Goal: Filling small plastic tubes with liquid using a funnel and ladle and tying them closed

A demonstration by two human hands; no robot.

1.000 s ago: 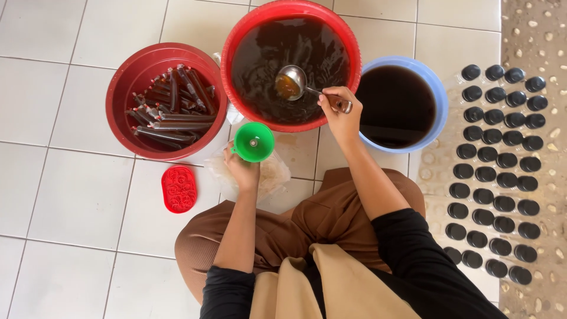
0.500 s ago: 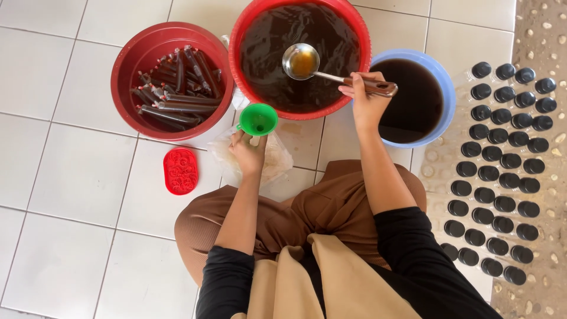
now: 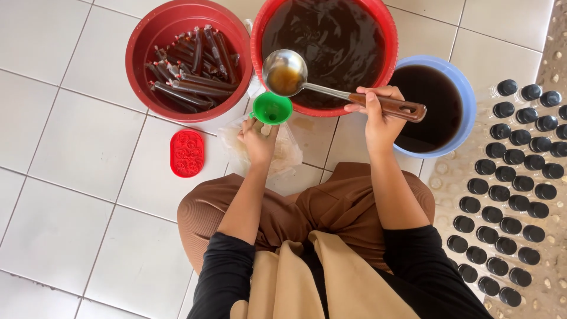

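Right hand (image 3: 378,115) grips the brown wooden handle of a metal ladle (image 3: 285,72), bowl holding dark liquid, tilted just above the green funnel (image 3: 272,108). Left hand (image 3: 258,139) is closed around the funnel's stem and the top of a thin clear plastic bag (image 3: 277,155) under it; bag rests on the white tile floor (image 3: 77,177) in front of the knees. Behind: large red basin (image 3: 383,35) of dark liquid, centre; smaller red basin (image 3: 147,35) to its left, holding long, narrow, sealed tubes of dark liquid (image 3: 195,74); blue bowl (image 3: 466,94) of dark liquid at right. Flat red rounded-rectangle piece (image 3: 187,153) lies on tile left of the bag. Rows of clear bottles with black caps (image 3: 508,195) stand at far right.
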